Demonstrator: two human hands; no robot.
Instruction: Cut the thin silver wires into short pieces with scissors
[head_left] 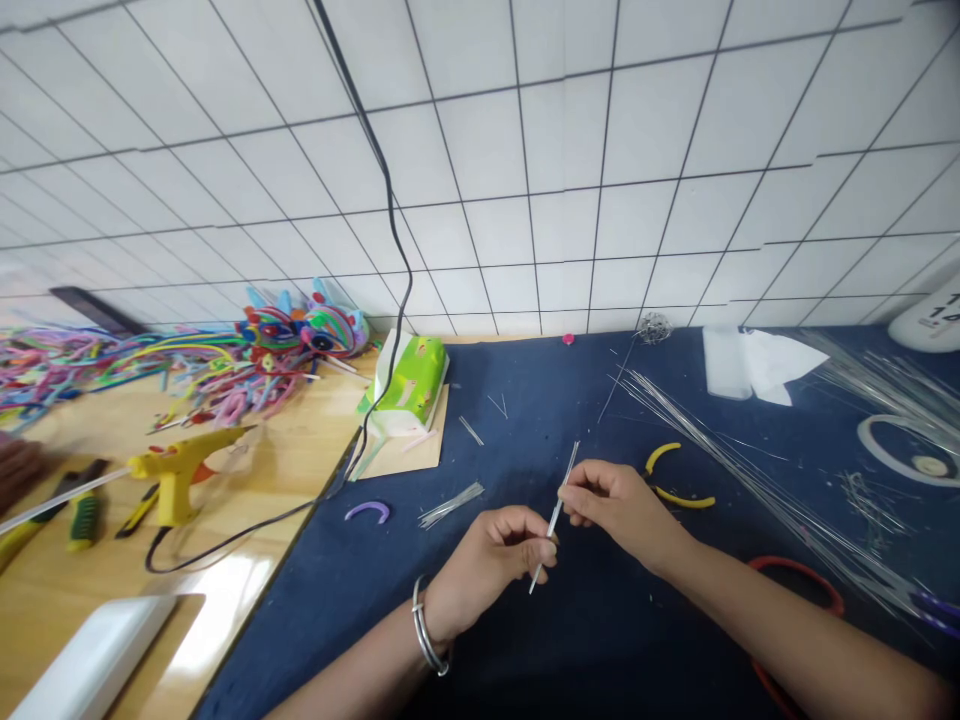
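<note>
Grip: left hand [495, 560] and right hand [615, 500] pinching thin pale strands [554, 518] | partly finger-covered | yellow-handled tool [684, 499], head hidden

Held bundle [555, 517]: one. Glue gun [176, 480]: one. Tissue pack [416, 380]: one. Bottle [930, 318]: one. Yellow handles [686, 500]: two. Fuzzy figures [337, 328]: two. Purple arc [383, 512]: one. Pink bead [568, 339]: one. Wire ball [654, 328]: one. Red loop [821, 577]: one. Long wires [697, 436] are too dense to count.

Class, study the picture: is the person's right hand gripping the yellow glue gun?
No, the right hand pinches the thin wires, while the yellow glue gun rests apart on the wooden table.
</note>
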